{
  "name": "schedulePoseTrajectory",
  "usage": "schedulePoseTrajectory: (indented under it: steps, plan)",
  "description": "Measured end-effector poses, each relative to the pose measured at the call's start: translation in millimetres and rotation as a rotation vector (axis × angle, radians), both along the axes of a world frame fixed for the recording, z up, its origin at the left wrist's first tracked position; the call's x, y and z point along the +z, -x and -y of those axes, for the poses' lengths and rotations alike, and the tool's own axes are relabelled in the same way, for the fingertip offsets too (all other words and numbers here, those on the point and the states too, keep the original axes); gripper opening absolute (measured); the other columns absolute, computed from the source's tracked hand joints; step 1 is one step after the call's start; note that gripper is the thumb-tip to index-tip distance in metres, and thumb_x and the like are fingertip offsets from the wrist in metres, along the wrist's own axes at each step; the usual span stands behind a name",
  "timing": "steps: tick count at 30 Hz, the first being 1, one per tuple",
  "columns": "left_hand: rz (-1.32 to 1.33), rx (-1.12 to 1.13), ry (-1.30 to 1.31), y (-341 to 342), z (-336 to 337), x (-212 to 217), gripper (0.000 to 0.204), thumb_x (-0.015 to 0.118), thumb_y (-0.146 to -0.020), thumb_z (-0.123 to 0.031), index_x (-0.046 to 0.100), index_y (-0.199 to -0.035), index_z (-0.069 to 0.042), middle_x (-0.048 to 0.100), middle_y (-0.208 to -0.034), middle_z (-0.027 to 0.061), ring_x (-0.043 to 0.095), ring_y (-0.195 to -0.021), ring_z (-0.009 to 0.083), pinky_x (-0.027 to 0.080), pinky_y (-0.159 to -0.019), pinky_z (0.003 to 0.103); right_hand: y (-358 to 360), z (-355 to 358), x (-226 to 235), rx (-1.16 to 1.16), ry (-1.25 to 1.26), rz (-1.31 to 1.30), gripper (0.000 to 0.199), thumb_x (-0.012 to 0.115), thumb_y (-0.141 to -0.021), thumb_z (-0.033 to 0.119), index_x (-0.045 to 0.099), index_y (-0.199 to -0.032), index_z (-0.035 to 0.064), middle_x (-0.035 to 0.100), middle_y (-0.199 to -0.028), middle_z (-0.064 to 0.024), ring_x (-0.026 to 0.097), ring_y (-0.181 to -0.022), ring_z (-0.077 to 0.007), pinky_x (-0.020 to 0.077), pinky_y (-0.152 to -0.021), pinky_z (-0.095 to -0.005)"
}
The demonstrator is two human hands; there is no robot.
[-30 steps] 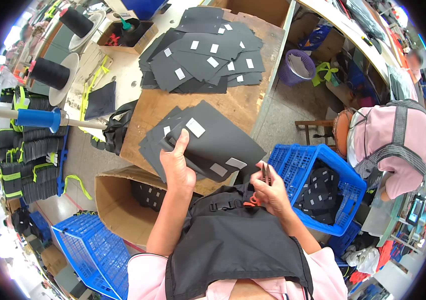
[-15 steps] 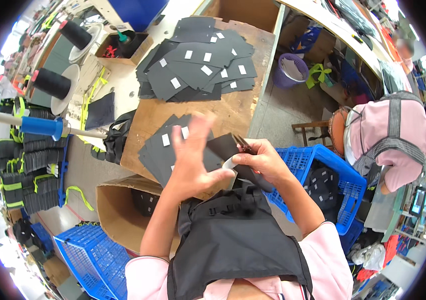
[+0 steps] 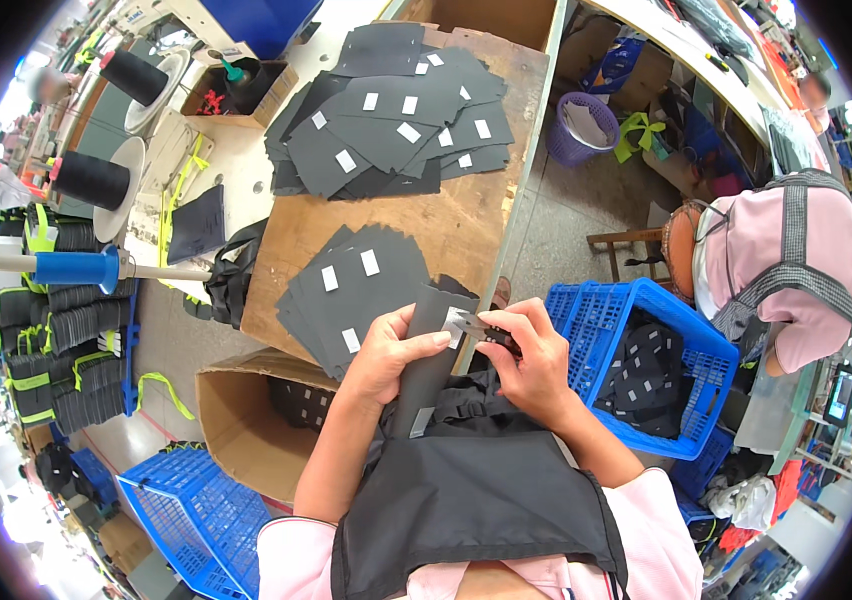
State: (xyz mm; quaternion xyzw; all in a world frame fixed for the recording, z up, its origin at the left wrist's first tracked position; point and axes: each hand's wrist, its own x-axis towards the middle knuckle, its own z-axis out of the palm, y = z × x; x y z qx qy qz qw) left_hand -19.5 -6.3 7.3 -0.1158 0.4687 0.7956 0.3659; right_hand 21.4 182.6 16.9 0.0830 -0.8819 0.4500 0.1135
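Note:
My left hand (image 3: 378, 362) pinches a black fabric panel (image 3: 424, 375) in front of my apron, thumb on top and fingers behind. The panel is bent lengthwise and carries a white patch (image 3: 453, 322) near its upper end and another pale one at its lower end. Small thread snips (image 3: 479, 329) sit in my right hand (image 3: 538, 365), their tips at the upper white patch. Whether the blades are closed I cannot tell. Just beyond my left hand, a small stack of similar black panels (image 3: 393, 272) with white patches lies on the wooden board.
A larger pile of black panels (image 3: 346, 108) covers the far part of the wooden board (image 3: 346, 212). An open cardboard box (image 3: 236, 420) stands at left, near a blue crate (image 3: 186, 515). Another blue crate (image 3: 701, 400) holds panels at right. A person in pink (image 3: 746, 240) sits beyond it.
My left hand, raised with fingers spread, has come down and gripped the panel. The panel has turned lengthwise toward me. My right hand has released the panel and keeps the snips at its patch.

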Motion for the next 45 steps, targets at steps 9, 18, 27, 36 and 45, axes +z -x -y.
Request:
schedulePoseTrajectory:
  steps: [9, 18, 27, 36, 45]
  plan:
    - [-0.022, -0.073, -0.023, -2, 1, -1, 0.032, 0.063, -0.085, -0.014, 0.053, -0.113, -0.002, 0.061, -0.101, 0.0045, 0.057, -0.090, 0.0099, 0.048, -0.080, 0.025, 24, -16, 1, 0.075, 0.306, 0.251, 0.035, 0.068, -0.068, -0.005, 0.061, -0.101, 0.0024, 0.050, -0.077, -0.0017, 0.045, -0.068, -0.0095, 0.0387, -0.061, -0.0222]
    - [0.033, 0.126, -0.075, -6, -2, -9, 0.041, 0.064, -0.087, -0.023, 0.048, -0.119, -0.002, 0.057, -0.103, 0.0060, 0.054, -0.095, 0.0121, 0.044, -0.085, 0.028, 45, -35, -12, 0.460, 0.512, 0.860, 0.016, 0.066, -0.082, 0.015, 0.058, -0.080, 0.0013, 0.051, -0.066, 0.0020, 0.045, -0.064, -0.0059, 0.0364, -0.056, -0.0257]
    - [0.001, 0.287, 0.081, -10, -6, -9, 0.025, 0.070, -0.081, -0.008, 0.059, -0.101, -0.001, 0.064, -0.090, 0.0058, 0.062, -0.080, 0.0122, 0.051, -0.072, 0.026, 3, -5, -6, -0.070, 0.005, 0.042, 0.033, 0.071, -0.072, 0.004, 0.058, -0.102, 0.0064, 0.054, -0.092, -0.0087, 0.055, -0.063, -0.0182, 0.0456, -0.058, -0.0278]
    - [-0.222, 0.275, 0.286, -13, -16, -1, 0.027, 0.071, -0.080, -0.007, 0.058, -0.103, -0.002, 0.060, -0.087, 0.0007, 0.055, -0.078, 0.0062, 0.046, -0.072, 0.022, 6, -10, -1, 0.044, -0.109, -0.039, 0.030, 0.072, -0.068, 0.001, 0.064, -0.096, 0.0068, 0.054, -0.080, -0.0073, 0.053, -0.058, -0.0198, 0.0418, -0.051, -0.0298]
    - [-0.244, 0.277, 0.320, -12, -14, 0, 0.027, 0.070, -0.080, -0.006, 0.059, -0.104, -0.002, 0.060, -0.090, 0.0003, 0.054, -0.081, 0.0057, 0.045, -0.073, 0.021, 6, -20, 1, 0.156, 0.073, 0.070, 0.029, 0.072, -0.064, 0.000, 0.065, -0.091, 0.0069, 0.055, -0.074, -0.0074, 0.055, -0.060, -0.0230, 0.0423, -0.052, -0.0305]
